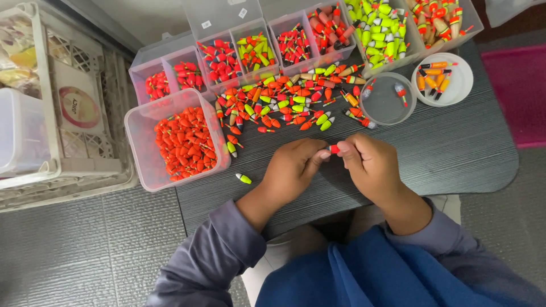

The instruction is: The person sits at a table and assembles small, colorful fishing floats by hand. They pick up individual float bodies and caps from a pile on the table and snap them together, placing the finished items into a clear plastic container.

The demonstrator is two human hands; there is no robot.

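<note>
Near the middle of the frame, the left hand point(293, 167) and the right hand point(369, 165) meet. Their fingertips pinch one tiny red and white fishing float point(334, 149) between them, just above the dark table point(455, 148).

The float is small and looks smooth, so I think it could slip out and roll off the table edge to the grey floor. One yellow-green float point(244, 178) already lies alone at the lower left of the table, near that edge. An elbow or sleeve could also bump the loose pile of floats point(290, 102) just above the hands and scatter it.

The floats look like hard, shiny plastic. They are shaped like little eggs or thin sticks, in bright orange, red and yellow-green. The clear plastic tub point(142, 136) at the left is full of orange ones. Clear divided boxes point(227, 23) run along the top of the frame. Two round cups sit at the upper right: a see-through cup point(381, 108) with very few floats and a white cup point(460, 82) with several. The table top has fine lines like wood grain. A white plastic crate point(34, 170) stands at the far left.
</note>
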